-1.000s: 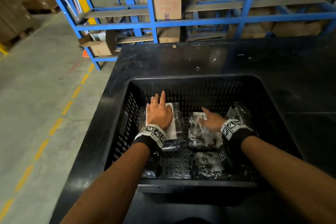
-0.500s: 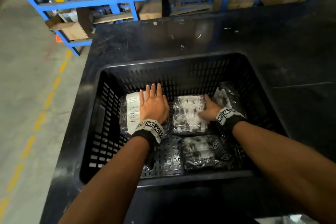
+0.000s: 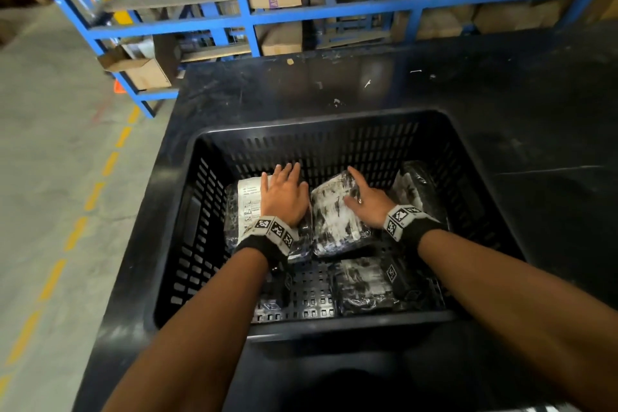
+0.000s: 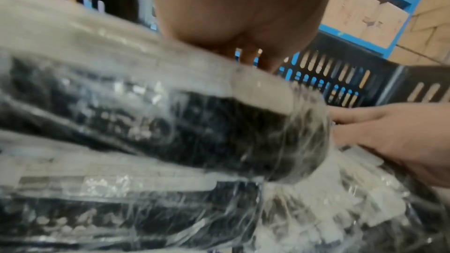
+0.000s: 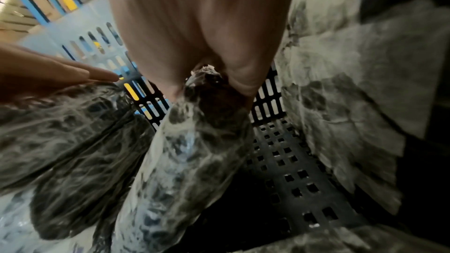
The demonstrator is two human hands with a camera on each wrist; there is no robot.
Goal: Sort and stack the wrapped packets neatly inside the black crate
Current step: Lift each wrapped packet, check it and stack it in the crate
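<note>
Your left hand lies flat on the labelled packet; your right hand grips the middle packet's edge. Two more packets in the crate look unstacked.

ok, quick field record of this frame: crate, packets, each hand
crate: black, slotted walls, on a dark table
packets: at least four, clear-wrapped, all inside the crate
left hand: flat on labelled packet, far left
right hand: fingers curled round the far end of middle packet, which looks tilted
near packet: flat on crate floor, untouched
right packet: leaning on the right wall
behind: blue rack with cartons
</note>
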